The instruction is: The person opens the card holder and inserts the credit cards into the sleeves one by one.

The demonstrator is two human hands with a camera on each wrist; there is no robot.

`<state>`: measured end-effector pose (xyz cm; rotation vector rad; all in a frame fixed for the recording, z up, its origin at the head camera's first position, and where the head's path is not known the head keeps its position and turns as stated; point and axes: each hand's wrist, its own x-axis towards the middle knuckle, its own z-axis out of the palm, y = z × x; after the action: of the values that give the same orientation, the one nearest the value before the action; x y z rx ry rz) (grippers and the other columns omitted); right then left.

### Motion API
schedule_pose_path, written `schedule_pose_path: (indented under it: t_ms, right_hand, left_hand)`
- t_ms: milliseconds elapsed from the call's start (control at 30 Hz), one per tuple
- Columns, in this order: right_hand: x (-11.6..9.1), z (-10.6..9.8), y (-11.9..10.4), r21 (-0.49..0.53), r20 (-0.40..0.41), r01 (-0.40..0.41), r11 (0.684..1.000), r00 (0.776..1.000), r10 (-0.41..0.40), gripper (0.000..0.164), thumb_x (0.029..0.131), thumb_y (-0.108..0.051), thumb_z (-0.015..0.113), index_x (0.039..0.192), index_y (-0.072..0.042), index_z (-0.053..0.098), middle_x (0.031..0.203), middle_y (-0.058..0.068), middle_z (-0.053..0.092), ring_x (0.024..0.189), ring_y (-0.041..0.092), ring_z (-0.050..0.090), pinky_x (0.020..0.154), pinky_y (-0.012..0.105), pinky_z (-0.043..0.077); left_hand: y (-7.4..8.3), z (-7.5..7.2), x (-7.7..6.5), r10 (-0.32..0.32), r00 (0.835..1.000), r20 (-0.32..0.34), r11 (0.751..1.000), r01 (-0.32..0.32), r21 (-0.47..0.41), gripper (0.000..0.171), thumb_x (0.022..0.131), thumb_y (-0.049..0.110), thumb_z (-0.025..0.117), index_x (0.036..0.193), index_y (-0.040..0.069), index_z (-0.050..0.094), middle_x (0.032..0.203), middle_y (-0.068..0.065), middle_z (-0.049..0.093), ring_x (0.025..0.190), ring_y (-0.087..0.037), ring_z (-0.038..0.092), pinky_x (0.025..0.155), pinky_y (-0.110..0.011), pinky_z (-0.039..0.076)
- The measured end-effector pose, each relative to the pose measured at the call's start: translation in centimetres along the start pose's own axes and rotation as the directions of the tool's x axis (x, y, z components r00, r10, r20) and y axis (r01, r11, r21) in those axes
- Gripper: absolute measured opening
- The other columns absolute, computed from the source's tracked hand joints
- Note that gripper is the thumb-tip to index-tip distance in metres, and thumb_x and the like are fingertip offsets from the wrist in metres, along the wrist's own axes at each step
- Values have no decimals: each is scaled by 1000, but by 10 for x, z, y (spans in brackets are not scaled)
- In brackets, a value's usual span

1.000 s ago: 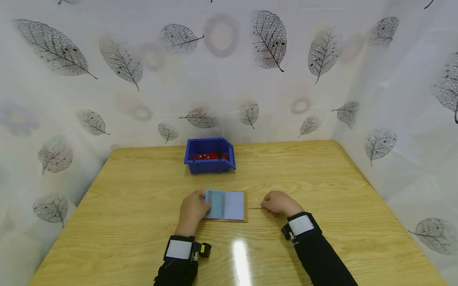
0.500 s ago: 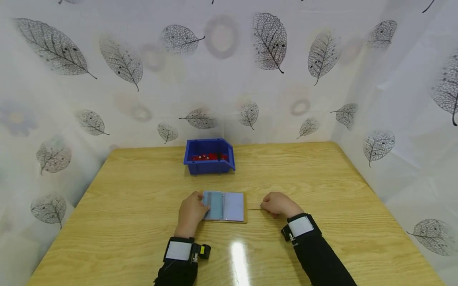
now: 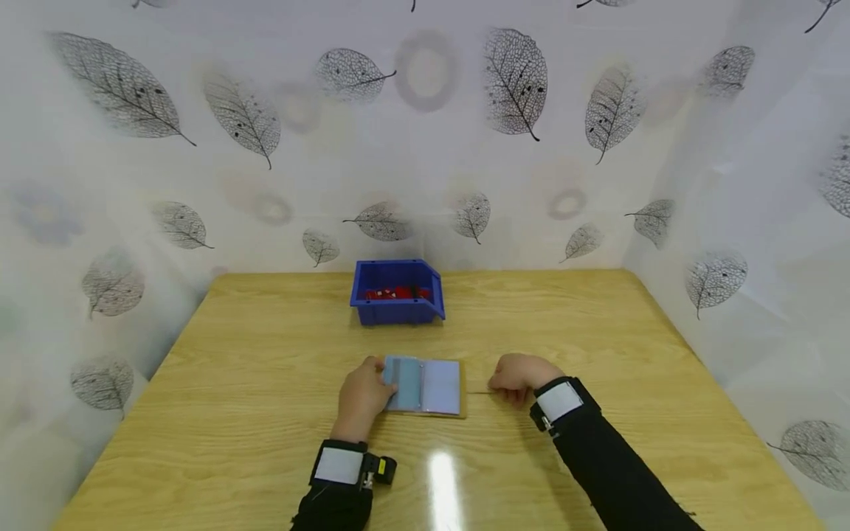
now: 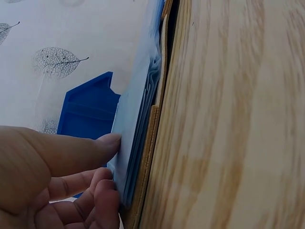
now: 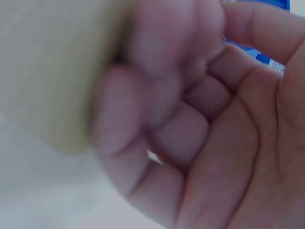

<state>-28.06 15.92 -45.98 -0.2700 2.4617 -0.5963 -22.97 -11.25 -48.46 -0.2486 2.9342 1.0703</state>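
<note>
A card holder (image 3: 441, 386) with a brown cover and clear bluish plastic sleeves lies spread open on the wooden table. At its left edge my left hand (image 3: 361, 394) pinches the sleeves (image 4: 126, 138), thumb on top and the other fingers curled at the edge. To the right of the holder, my right hand (image 3: 521, 377) has its fingers curled, with thumb and forefinger at the end of a thin dark cord-like line (image 3: 478, 392) that runs from the holder's right side. In the right wrist view the curled fingers (image 5: 181, 129) hide what lies between their tips.
Behind the holder stands a blue bin (image 3: 397, 313) with red items (image 3: 398, 293) inside. A leaf-patterned curtain (image 3: 425, 162) encloses the back and sides of the table (image 3: 265, 354). Bright light reflects off the table in front of the holder.
The head view has shifted slightly, moving the scene a little to the right. My right wrist and forearm have turned slightly, while both hands keep their places at the holder and the cord.
</note>
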Motion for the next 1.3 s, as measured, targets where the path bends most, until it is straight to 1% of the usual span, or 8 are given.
schedule_pose_path:
  t_ms: [167, 367, 500, 633, 700, 933, 1067, 1300]
  right_hand:
    - [24, -24, -23, -158, -116, 42, 987, 991, -60, 34, 95, -15, 55, 65, -4, 64, 56, 1, 55, 50, 15, 53, 55, 27, 44]
    - [66, -50, -58, -26, -312, 135, 991, 940, -136, 27, 98, -20, 52, 104, 1, 68, 86, 10, 68, 73, 20, 64, 66, 32, 50]
    - [99, -54, -79, 32, -388, 146, 989, 913, -123, 27, 96, -18, 52, 78, -2, 64, 66, 2, 57, 56, 12, 51, 56, 27, 42]
    - [139, -51, -96, -17, -395, 119, 993, 911, -116, 39, 89, -15, 56, 52, -11, 43, 50, -1, 36, 45, 14, 35, 50, 28, 33]
    - [166, -49, -104, -91, -373, 73, 993, 922, -102, 36, 86, -15, 59, 51, -9, 49, 52, 2, 44, 48, 18, 42, 52, 31, 39]
    - [273, -21, -115, -235, -266, -55, 970, 964, -10, 23, 91, -25, 60, 88, -8, 75, 102, 12, 70, 83, 26, 64, 71, 39, 52]
    - [272, -16, -122, -274, -199, -84, 958, 980, 29, 26, 95, -27, 56, 83, -12, 73, 103, 9, 69, 84, 23, 63, 73, 38, 50]
    - [178, -22, -163, -248, -296, -110, 963, 955, 33, 25, 97, -20, 55, 95, -5, 75, 107, 16, 69, 88, 28, 67, 77, 42, 55]
  left_hand:
    - [4, -2, -4, -6, 1000, 0, 1000, 6, 11, 43, 78, 13, 80, 113, -3, 62, 77, -7, 65, 70, -19, 60, 59, -35, 48]
    - [2, 0, -6, -12, 1000, -22, 1000, 12, 17, 41, 77, 14, 81, 110, -2, 63, 87, -12, 69, 76, -24, 64, 62, -38, 50]
    - [-2, 4, -7, -16, 999, -28, 1000, 16, 14, 41, 76, 14, 83, 109, -1, 63, 94, -16, 70, 80, -27, 66, 64, -40, 51]
    - [-3, 4, -7, -24, 999, -27, 1000, 24, 0, 42, 74, 15, 84, 107, 0, 63, 99, -17, 70, 85, -28, 66, 67, -41, 52]
    - [-3, 3, -7, -27, 999, -30, 1000, 27, 2, 42, 74, 15, 84, 107, 1, 64, 100, -17, 70, 85, -28, 66, 68, -41, 52]
    - [-4, -3, -6, -30, 998, -48, 999, 31, 21, 42, 73, 18, 85, 106, 3, 64, 94, -14, 71, 79, -26, 66, 64, -40, 51]
    - [-5, -2, -8, -15, 999, -37, 1000, 16, 6, 42, 73, 18, 85, 107, 3, 64, 89, -12, 71, 72, -22, 63, 61, -38, 49]
    - [-9, -1, -10, -4, 998, -57, 1000, 4, 8, 42, 72, 18, 85, 105, 4, 64, 92, -13, 71, 75, -26, 65, 61, -39, 50]
